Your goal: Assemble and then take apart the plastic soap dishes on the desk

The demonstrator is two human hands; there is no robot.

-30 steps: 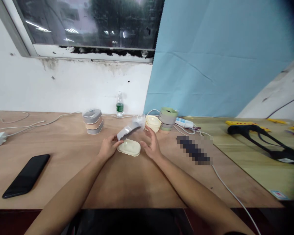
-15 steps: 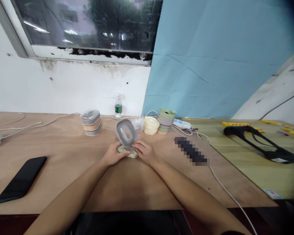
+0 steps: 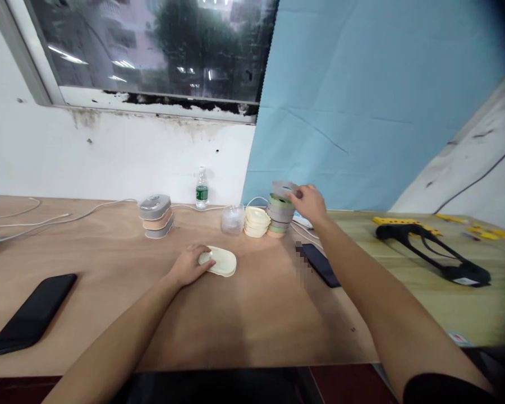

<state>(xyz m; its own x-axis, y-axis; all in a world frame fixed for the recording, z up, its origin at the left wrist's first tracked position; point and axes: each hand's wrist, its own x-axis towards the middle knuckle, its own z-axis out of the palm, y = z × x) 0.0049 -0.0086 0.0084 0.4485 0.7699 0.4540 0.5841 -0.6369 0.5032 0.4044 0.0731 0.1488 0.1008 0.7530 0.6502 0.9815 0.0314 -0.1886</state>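
Observation:
A cream, rounded oval plastic piece [image 3: 223, 261] lies flat on the table in front of me. My left hand [image 3: 189, 265] is closed on its left end, thumb over the near side. Farther off to the right, my right hand [image 3: 309, 201] pinches a grey oval plastic lid with a hole in it [image 3: 283, 187]. That lid is just above a stack of green and grey oval pieces [image 3: 280, 214]; whether it touches the top one, I cannot tell. Beside that stack stands a pile of cream oval pieces [image 3: 256, 223].
Clear plastic containers [image 3: 233, 219] stand left of the cream pile. A stack of grey and orange boxes [image 3: 156, 216] and a water bottle [image 3: 201, 191] are at the back. Phones [image 3: 31, 314] lie at both sides. A black strap-like frame [image 3: 433, 252] rests on the right table.
My right hand has carried the grey lid away from the middle, back and to the right, to the green and grey stack. My left hand has stayed at the cream piece, now more exposed.

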